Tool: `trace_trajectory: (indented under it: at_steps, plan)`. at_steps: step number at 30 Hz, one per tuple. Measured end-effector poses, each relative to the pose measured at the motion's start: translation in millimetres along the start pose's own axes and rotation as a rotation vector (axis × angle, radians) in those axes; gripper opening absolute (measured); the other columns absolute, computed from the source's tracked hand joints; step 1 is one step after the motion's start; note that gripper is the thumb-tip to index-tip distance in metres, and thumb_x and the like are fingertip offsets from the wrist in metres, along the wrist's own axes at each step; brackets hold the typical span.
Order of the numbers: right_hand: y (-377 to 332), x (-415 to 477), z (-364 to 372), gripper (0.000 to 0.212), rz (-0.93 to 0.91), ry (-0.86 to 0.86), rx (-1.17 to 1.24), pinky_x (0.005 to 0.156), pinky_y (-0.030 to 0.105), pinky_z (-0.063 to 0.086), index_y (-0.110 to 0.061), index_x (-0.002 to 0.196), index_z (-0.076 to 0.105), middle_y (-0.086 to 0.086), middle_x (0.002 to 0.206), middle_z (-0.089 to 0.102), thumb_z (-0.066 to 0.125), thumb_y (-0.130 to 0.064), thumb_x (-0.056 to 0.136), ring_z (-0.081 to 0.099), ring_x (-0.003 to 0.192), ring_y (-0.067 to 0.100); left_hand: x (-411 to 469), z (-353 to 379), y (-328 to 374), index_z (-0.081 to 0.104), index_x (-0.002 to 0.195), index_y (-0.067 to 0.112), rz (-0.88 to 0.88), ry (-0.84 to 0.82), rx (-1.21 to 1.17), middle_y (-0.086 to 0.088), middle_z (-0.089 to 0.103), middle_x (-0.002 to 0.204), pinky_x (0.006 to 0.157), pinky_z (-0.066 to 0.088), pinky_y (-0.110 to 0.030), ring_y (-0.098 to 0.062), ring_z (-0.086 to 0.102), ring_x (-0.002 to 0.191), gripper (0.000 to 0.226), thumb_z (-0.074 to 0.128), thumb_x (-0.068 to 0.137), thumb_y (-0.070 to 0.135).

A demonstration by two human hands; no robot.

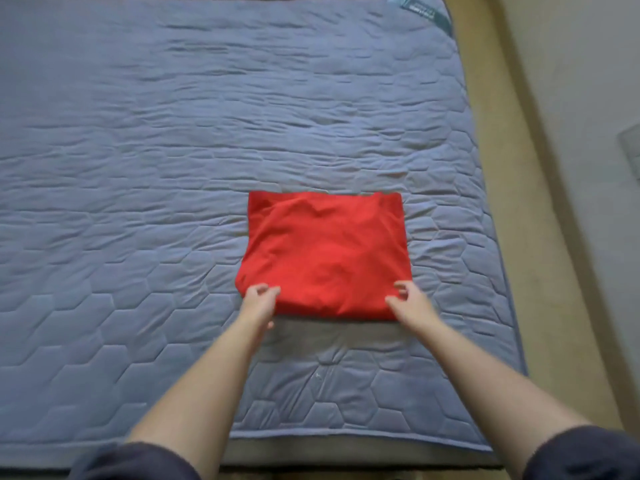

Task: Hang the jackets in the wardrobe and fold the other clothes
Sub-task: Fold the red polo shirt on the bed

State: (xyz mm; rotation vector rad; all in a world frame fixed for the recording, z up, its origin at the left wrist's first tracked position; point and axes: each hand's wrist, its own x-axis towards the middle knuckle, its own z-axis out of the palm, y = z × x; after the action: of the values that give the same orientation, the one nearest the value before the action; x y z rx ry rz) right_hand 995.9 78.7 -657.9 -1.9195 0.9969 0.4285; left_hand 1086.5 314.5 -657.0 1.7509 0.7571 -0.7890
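Note:
A red garment (325, 251) lies folded into a rough rectangle on the blue quilted mattress (138, 168), right of centre. My left hand (260, 301) pinches its near left corner with curled fingers. At the near right corner, my right hand (411, 301) pinches the cloth the same way. The near edge is raised a little and casts a shadow on the mattress below it. No jacket and no wardrobe are in view.
The mattress fills most of the view; its right edge runs beside a tan floor strip (540, 237) and a pale wall (588, 98). A teal label (426, 12) sits at the far right corner. The near mattress edge is just in front of me.

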Motion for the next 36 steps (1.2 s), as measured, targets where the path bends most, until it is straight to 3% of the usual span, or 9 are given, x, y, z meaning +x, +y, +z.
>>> trace_trajectory:
  at_steps: [5, 8, 12, 15, 18, 23, 27, 30, 36]
  plan:
    - [56.1, 16.8, 42.7, 0.077, -0.24, 0.063, -0.763, 0.112, 0.042, 0.024, -0.026, 0.148, 0.021, 0.002, 0.159, 0.011, 0.063, -0.033, 0.084, 0.014, 0.146, 0.021, 38.1, 12.3, -60.2, 0.05, 0.124, 0.008, 0.315, 0.387, 0.578, -0.016, 0.048, 0.13, 0.099, 0.036, -0.039, -0.032, 0.046, 0.12, 0.045, 0.063, 0.083, 0.017]
    - [74.4, 47.0, 57.9, 0.077, -0.215, 0.273, -0.395, 0.111, 0.043, 0.024, -0.02, 0.148, 0.025, 0.009, 0.157, 0.018, 0.065, -0.035, 0.084, 0.021, 0.143, 0.025, 69.2, 9.7, -62.3, 0.045, 0.131, 0.007, 0.526, 0.554, 0.538, -0.016, 0.045, 0.135, 0.103, 0.032, -0.04, -0.032, 0.041, 0.126, 0.058, 0.067, 0.081, 0.026]
    - [88.3, 92.4, 54.1, 0.052, 0.051, 0.325, 0.215, 0.1, 0.035, 0.039, -0.003, 0.131, 0.048, 0.012, 0.126, 0.058, 0.062, -0.032, 0.089, 0.054, 0.117, 0.026, 116.2, -8.9, -54.4, 0.045, 0.133, 0.004, 0.257, 0.451, 0.247, -0.014, 0.053, 0.133, 0.099, 0.037, -0.034, -0.029, 0.051, 0.121, 0.06, 0.063, 0.087, 0.038]
    - [94.9, 99.6, 45.0, 0.027, 0.03, 0.292, 0.272, 0.082, 0.033, 0.044, -0.005, 0.107, 0.064, 0.006, 0.098, 0.062, 0.061, -0.026, 0.09, 0.057, 0.092, 0.019, 126.1, -22.2, -59.8, 0.062, 0.108, 0.006, 0.263, 0.33, 0.065, -0.015, 0.065, 0.103, 0.073, 0.042, -0.031, -0.019, 0.055, 0.092, 0.03, 0.062, 0.089, 0.029]
    - [107.8, 84.7, 33.3, 0.017, 0.005, 0.314, 0.303, 0.07, 0.029, 0.038, -0.004, 0.099, 0.064, 0.009, 0.091, 0.06, 0.059, -0.019, 0.092, 0.052, 0.086, 0.019, 125.5, -42.7, -84.5, 0.061, 0.084, 0.015, 0.265, 0.281, -0.059, -0.002, 0.061, 0.081, 0.073, 0.039, -0.03, -0.017, 0.05, 0.088, 0.006, 0.062, 0.089, 0.018]
    - [144.7, 62.9, 43.0, 0.018, 0.053, 0.171, 0.108, 0.057, 0.026, 0.034, 0.005, 0.093, 0.063, 0.013, 0.087, 0.06, 0.06, -0.012, 0.091, 0.051, 0.082, 0.02, 124.0, -55.2, -134.2, 0.061, 0.093, 0.012, 0.039, 0.202, -0.039, -0.011, 0.057, 0.094, 0.065, 0.04, -0.031, -0.022, 0.052, 0.072, 0.005, 0.059, 0.089, 0.014]
    - [135.4, 73.5, 52.2, 0.018, 0.063, 0.157, 0.162, 0.077, 0.03, 0.045, -0.008, 0.099, 0.062, 0.008, 0.095, 0.062, 0.064, -0.023, 0.089, 0.057, 0.089, 0.02, 121.5, -41.2, -125.2, 0.052, 0.114, 0.015, 0.05, 0.085, -0.204, -0.006, 0.057, 0.106, 0.063, 0.055, -0.035, -0.019, 0.056, 0.092, 0.025, 0.061, 0.091, 0.019]
    - [136.9, 78.9, 53.6, 0.02, 0.138, 0.105, 0.214, 0.069, 0.038, 0.053, -0.005, 0.104, 0.061, 0.012, 0.096, 0.062, 0.064, -0.018, 0.089, 0.058, 0.08, 0.024, 122.6, -41.9, -123.1, 0.056, 0.113, 0.008, 0.088, 0.135, -0.161, -0.009, 0.059, 0.101, 0.049, 0.055, -0.024, -0.015, 0.057, 0.077, 0.027, 0.065, 0.088, 0.011]
    - [172.9, 20.8, 51.3, 0.016, 0.267, 0.017, 0.176, 0.054, 0.028, 0.045, -0.003, 0.103, 0.061, 0.014, 0.094, 0.062, 0.065, -0.006, 0.087, 0.055, 0.074, 0.023, 110.9, -74.2, -150.7, 0.061, 0.118, -0.003, 0.074, 0.242, 0.089, -0.016, 0.064, 0.112, 0.088, 0.053, -0.038, -0.023, 0.059, 0.09, 0.036, 0.067, 0.086, 0.012]
